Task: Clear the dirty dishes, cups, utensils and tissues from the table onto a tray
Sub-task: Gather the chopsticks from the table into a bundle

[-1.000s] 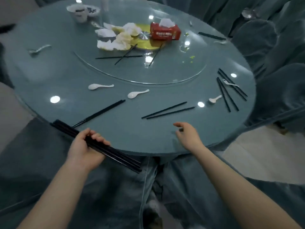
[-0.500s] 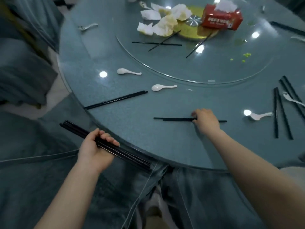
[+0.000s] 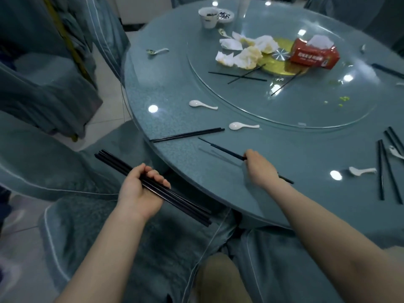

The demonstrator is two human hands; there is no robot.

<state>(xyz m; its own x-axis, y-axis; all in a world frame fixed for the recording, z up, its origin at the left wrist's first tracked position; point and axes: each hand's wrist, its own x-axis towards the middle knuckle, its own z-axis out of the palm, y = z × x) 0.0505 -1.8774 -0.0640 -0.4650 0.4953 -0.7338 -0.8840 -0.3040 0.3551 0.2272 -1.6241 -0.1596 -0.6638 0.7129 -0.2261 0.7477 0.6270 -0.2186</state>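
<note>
Nearest the camera, below the near edge of the round table (image 3: 175, 90), the left hand (image 3: 140, 191) has its fingers curled round a bundle of black chopsticks (image 3: 122, 166), which slants from upper left to lower right over a teal-covered chair seat (image 3: 76, 171). Just past the near edge, the right hand (image 3: 259, 169) grips a pair of black chopsticks (image 3: 220, 147); their tips point away to the left and look raised off the glass, with a faint reflection beneath them. A little farther in, another pair of chopsticks (image 3: 188, 134) lies flat near the table's left edge, and a white ceramic spoon (image 3: 242, 126) rests just beyond its far end. A second white spoon (image 3: 202, 104) lies farther in, close to the rim of the glass turntable (image 3: 306, 123). Toward the right edge, several chopsticks (image 3: 381, 169) lie lengthwise with a white spoon beside them (image 3: 361, 171). On the turntable, two crossed chopsticks (image 3: 238, 75) lie at the near side of a heap of crumpled stained tissues (image 3: 242, 51), which sits on a yellow spill next to a red tissue pack (image 3: 314, 54). At the far left edge lies a soiled spoon (image 3: 157, 50). At the far edge stands a white cup (image 3: 208, 17) touching a small dish (image 3: 225, 15). No tray shows in this view.
</note>
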